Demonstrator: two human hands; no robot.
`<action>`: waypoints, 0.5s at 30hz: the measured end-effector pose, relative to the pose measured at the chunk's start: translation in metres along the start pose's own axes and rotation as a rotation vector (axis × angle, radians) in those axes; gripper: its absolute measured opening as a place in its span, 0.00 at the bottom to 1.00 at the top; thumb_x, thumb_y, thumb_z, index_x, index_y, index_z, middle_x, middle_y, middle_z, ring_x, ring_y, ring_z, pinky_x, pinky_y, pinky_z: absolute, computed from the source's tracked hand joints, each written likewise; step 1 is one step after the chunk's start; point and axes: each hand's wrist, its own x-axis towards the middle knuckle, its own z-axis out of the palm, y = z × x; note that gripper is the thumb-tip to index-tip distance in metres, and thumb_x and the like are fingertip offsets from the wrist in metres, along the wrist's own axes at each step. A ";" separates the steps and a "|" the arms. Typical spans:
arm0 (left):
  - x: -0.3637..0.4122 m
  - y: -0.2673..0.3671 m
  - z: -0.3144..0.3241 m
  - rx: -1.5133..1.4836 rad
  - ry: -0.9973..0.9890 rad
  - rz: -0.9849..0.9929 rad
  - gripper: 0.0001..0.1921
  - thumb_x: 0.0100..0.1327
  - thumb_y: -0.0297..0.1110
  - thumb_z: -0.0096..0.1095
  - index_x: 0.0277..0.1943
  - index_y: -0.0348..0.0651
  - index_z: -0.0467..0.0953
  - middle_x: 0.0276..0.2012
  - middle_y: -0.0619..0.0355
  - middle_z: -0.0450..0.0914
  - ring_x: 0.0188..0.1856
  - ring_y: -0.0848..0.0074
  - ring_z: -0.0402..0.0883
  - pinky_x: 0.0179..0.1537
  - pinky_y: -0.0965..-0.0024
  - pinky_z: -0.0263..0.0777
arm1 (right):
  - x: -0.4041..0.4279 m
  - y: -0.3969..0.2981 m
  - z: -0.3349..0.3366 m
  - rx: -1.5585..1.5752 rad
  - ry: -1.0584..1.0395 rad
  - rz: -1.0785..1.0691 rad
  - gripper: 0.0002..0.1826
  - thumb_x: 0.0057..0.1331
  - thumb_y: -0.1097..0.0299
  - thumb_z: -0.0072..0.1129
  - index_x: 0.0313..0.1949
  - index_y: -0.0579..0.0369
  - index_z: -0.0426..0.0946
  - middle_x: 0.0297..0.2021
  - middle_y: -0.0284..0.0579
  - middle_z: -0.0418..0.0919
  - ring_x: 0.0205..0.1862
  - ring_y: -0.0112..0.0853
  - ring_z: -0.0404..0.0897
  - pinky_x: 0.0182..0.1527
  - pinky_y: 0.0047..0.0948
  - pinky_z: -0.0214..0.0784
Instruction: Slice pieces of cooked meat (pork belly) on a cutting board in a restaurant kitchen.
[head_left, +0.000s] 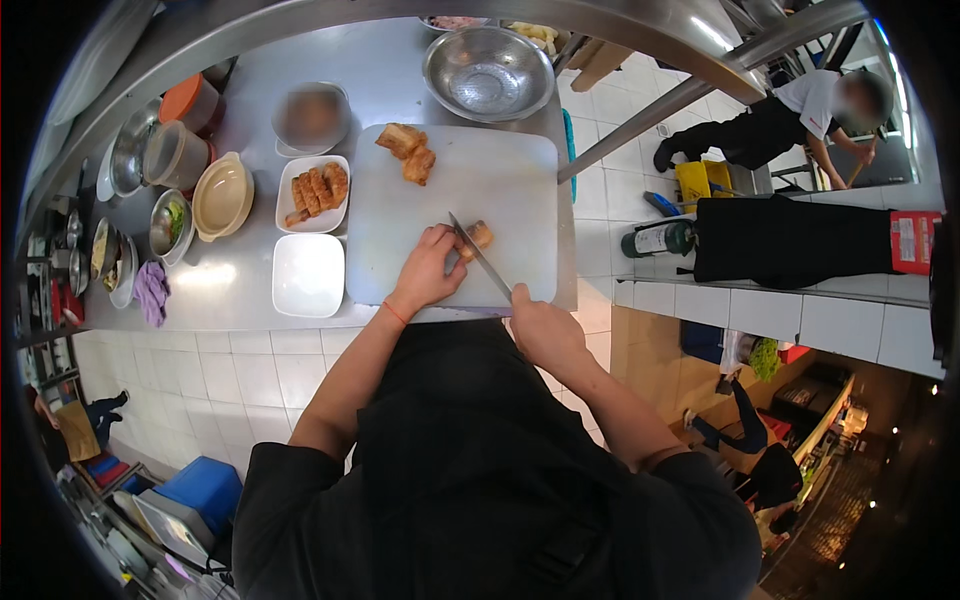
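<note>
My right hand (546, 330) grips the handle of a kitchen knife (484, 259), whose blade lies across a piece of browned fried meat (478, 238) on a white cutting board (517, 187). With its fingertips, my left hand (431, 270) holds that piece steady beside the blade. Two more browned pieces (414, 154) rest touching near the board's far left corner. Left of the board, a white square dish (282, 206) holds several golden-brown fried pieces (319, 191). Nearer me is a white square dish (308, 275) with nothing in it.
A steel bowl (489, 75) stands behind the board. To the left are a beige oval dish (223, 196), a bowl with greens (172, 223), plastic tubs (176, 155) and a purple cloth (151, 294). A metal rail (637, 127) slants at the right. Other people are farther off.
</note>
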 end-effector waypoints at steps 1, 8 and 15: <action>-0.001 0.001 0.001 -0.015 0.030 0.025 0.12 0.57 0.26 0.70 0.45 0.37 0.78 0.49 0.48 0.78 0.55 0.51 0.77 0.59 0.54 0.74 | -0.003 -0.002 -0.002 -0.007 -0.050 0.028 0.11 0.73 0.72 0.46 0.52 0.62 0.66 0.34 0.65 0.86 0.40 0.61 0.88 0.44 0.61 0.79; 0.004 -0.003 0.005 0.010 -0.008 -0.007 0.13 0.57 0.26 0.71 0.45 0.36 0.78 0.49 0.47 0.79 0.56 0.50 0.77 0.60 0.55 0.75 | 0.077 0.013 0.052 0.037 0.204 -0.085 0.11 0.74 0.71 0.43 0.52 0.62 0.67 0.33 0.66 0.86 0.40 0.61 0.88 0.44 0.62 0.78; -0.004 0.012 0.004 -0.011 0.002 -0.161 0.22 0.60 0.32 0.76 0.55 0.35 0.77 0.56 0.46 0.78 0.60 0.48 0.76 0.63 0.53 0.73 | 0.029 0.025 0.002 0.066 0.134 0.083 0.11 0.73 0.69 0.44 0.50 0.61 0.68 0.34 0.68 0.86 0.40 0.65 0.87 0.45 0.65 0.77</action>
